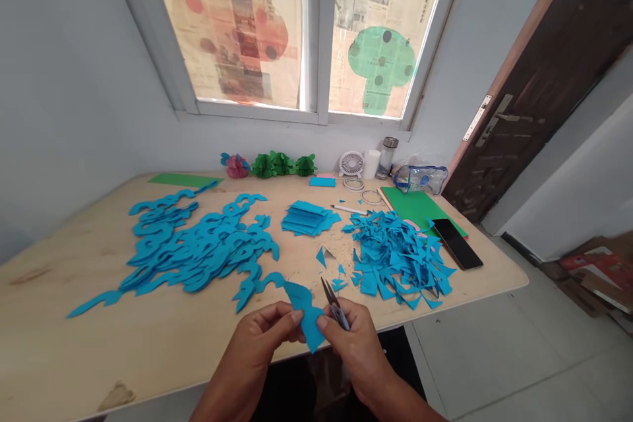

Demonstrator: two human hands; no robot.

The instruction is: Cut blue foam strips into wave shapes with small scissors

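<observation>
Both my hands meet at a blue paper piece just above the table's front edge. My left hand pinches its left side between thumb and fingers. With thumb and fingers, my right hand grips its right side and also keeps a pair of scissors, blades pointing up and away, in its grasp. The scissors' handles are mostly hidden by that hand. Left of my hands lies a heap of curved blue paper cutouts. To the right sits a pile of blue paper scraps.
Folded blue paper is stacked mid-table, with a white pen behind it. A phone and green sheets lie at the right. Along the wall stand paper flowers, a small fan and a bottle.
</observation>
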